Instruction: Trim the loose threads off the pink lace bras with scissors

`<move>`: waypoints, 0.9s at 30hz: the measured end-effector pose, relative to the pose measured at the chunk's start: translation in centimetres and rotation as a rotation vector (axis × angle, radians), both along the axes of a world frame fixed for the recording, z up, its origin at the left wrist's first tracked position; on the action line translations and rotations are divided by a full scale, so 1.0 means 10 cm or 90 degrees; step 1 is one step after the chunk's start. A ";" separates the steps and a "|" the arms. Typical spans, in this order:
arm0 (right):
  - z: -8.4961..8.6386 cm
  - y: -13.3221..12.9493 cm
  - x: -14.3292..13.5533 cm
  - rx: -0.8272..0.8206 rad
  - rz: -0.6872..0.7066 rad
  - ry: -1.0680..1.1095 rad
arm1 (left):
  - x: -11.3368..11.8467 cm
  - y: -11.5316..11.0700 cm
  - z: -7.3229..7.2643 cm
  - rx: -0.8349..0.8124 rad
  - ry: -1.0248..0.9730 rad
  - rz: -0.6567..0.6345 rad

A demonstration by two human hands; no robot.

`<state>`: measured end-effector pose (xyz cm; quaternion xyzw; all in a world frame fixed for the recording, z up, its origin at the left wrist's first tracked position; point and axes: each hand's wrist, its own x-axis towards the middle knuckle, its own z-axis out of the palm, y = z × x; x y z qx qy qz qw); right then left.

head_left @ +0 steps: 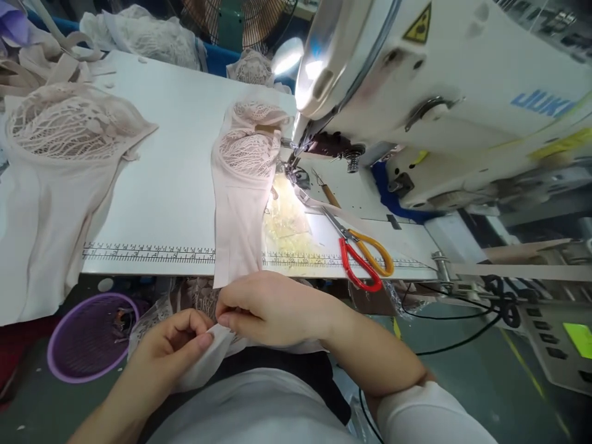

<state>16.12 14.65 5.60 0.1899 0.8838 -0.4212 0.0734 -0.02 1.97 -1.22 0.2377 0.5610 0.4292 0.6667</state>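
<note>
Just below the table's front edge, my left hand (173, 345) pinches the edge of a pale fabric piece (210, 357) between thumb and forefinger. Close beside it, my right hand (272, 308) is closed on the same fabric, its fingertips almost meeting the left ones. The cloth hangs down over my lap, and lace shows behind it. Right above my hands lies a beige lace bra piece (243, 203), its lower end hanging slightly over the edge. Its upper part rests by the needle area of the sewing machine (293, 160), which is lit by a lamp (287, 57).
Scissors (363, 253) with red and orange handles lie on the right by a wooden-handled awl (329, 194). A ruler strip (152, 254) runs along the front edge. Another lace garment (69, 148) is at left, above a purple basket (87, 339). A fan (231, 21) stands behind.
</note>
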 end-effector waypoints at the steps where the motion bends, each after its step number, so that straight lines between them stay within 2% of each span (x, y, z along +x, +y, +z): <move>1: 0.01 0.00 -0.01 -0.003 0.000 -0.005 | 0.01 0.00 0.02 0.000 0.012 0.014; 5: 0.01 0.01 -0.02 -0.013 -0.001 -0.006 | 0.05 0.02 0.06 0.013 0.048 0.044; 10: -0.03 0.05 -0.03 -0.041 -0.004 0.009 | 0.06 0.02 0.07 -0.011 0.029 0.059; 19: -0.04 0.06 -0.07 -0.042 0.040 -0.005 | 0.07 0.04 0.14 0.015 0.156 0.038; 27: -0.02 0.09 -0.08 -0.031 0.056 -0.021 | 0.09 0.06 0.19 0.015 0.196 0.026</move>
